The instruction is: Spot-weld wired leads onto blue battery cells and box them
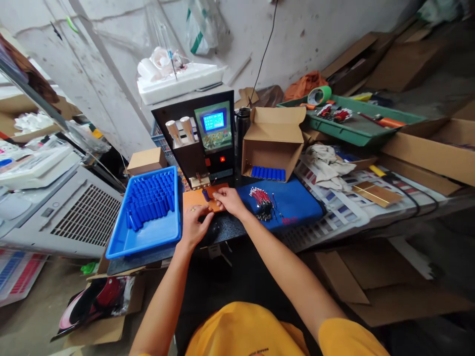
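Observation:
A single blue cylindrical battery cell (pixel 205 195) is on the orange board (pixel 191 199), beneath the electrodes of a black spot welder (pixel 174 148) with a lit screen. My left hand (pixel 195 225) rests at the board's near edge, thumb apart from the fingers, just short of the cell. Right of the cell, my right hand (pixel 229 200) has thumb and forefinger pinched together; whatever they hold is too small to make out. A bundle of red and black wires (pixel 262 201) lies on the blue mat (pixel 297 200) to the right.
On the left, a blue tray (pixel 142 248) holds many blue cells. Behind the mat stands an open cardboard box (pixel 274 132) with a row of cells inside. A green tray (pixel 371 138) with tape and tools sits farther right. A black bottle (pixel 243 123) stands beside the welder.

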A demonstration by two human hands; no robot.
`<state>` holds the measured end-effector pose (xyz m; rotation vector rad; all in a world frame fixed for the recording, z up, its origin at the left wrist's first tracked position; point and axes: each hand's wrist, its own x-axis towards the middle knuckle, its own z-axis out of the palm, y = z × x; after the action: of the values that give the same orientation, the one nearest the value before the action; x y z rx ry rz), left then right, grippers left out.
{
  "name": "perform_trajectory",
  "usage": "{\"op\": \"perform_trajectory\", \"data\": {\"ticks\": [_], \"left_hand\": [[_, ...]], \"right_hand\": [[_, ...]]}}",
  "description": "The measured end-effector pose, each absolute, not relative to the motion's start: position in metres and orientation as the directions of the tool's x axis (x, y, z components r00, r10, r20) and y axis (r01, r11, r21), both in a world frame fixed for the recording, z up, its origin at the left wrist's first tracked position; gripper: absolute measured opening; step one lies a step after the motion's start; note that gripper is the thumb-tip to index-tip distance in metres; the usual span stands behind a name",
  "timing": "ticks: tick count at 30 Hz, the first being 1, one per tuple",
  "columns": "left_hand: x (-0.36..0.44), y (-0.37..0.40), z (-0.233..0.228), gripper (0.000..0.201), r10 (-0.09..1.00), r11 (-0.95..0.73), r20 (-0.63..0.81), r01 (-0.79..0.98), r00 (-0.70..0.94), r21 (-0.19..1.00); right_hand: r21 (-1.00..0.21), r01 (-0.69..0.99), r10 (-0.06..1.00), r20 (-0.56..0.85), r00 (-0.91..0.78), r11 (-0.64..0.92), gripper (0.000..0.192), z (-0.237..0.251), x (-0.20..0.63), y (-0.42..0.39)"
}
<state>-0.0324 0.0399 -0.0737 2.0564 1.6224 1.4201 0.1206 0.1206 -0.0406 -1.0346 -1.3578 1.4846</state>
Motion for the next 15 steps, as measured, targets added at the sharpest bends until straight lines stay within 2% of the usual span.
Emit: {"op": "perform_trajectory", "data": {"ticks": [4,7,12,15], "left_hand": [[-0.025,0.045,-0.077,0.018,0.81,-0.384,0.585,0.717,-0.041,0.581],[-0.025,0.048,-0.079,0.02,0.828,-0.347,0.554,0.694,-0.089,0.63],[-0.023,0.05,-0.074,0.024,0.901,-0.294,0.393,0.406,-0.186,0.866],[-0.02,0.05,-0.068,0.029,0.91,-0.266,0.326,0.242,-0.256,0.933]], "right_hand": [[-0.995,-0.073,0.95,-0.048,-0.31,-0.074,0.026,-0.041,0.121,0.121],[-0.992,-0.099,0.94,-0.039,-0.339,-0.077,0.027,-0.041,0.124,0.12],[-0.989,-0.141,0.87,0.038,-0.491,-0.036,0.031,-0.035,0.131,0.115],[-0.988,-0.154,0.847,0.069,-0.527,-0.015,0.031,-0.031,0.134,0.113]]}}
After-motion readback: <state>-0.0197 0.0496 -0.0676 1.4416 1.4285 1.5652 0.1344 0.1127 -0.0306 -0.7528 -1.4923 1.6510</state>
